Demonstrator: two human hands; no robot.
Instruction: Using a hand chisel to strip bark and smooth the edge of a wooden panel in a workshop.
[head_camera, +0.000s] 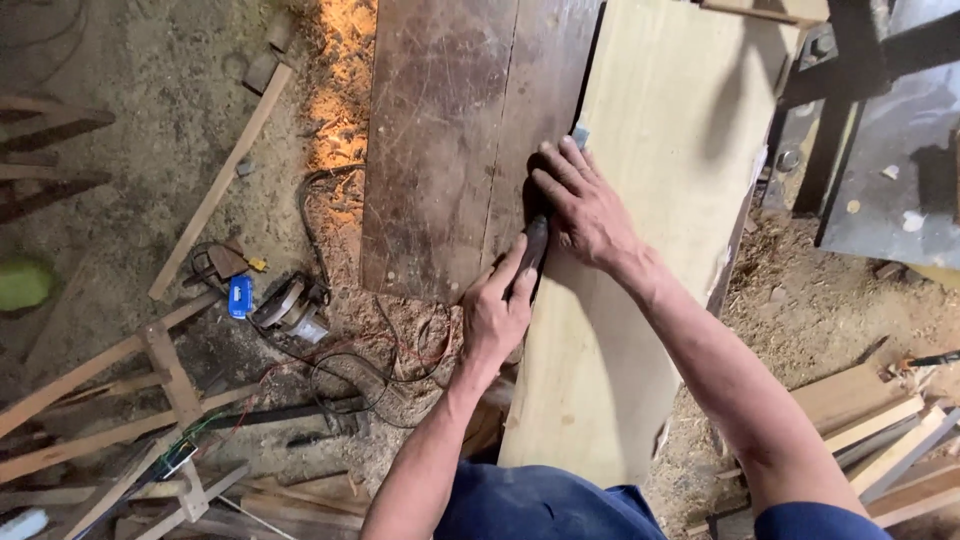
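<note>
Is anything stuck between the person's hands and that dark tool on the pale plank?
Nothing visible. The left hand wraps the dark tool at its near end, and the right hand presses on its far end, along the pale plank's left edge.

Sawdust and shavings (340, 110) cover the floor (150, 90). A power tool (290, 305) lies among tangled cables (350, 370), beside a blue object (240, 296). Wooden slats (215, 185) lie scattered; stacked offcuts (880, 420) sit at right.
</note>
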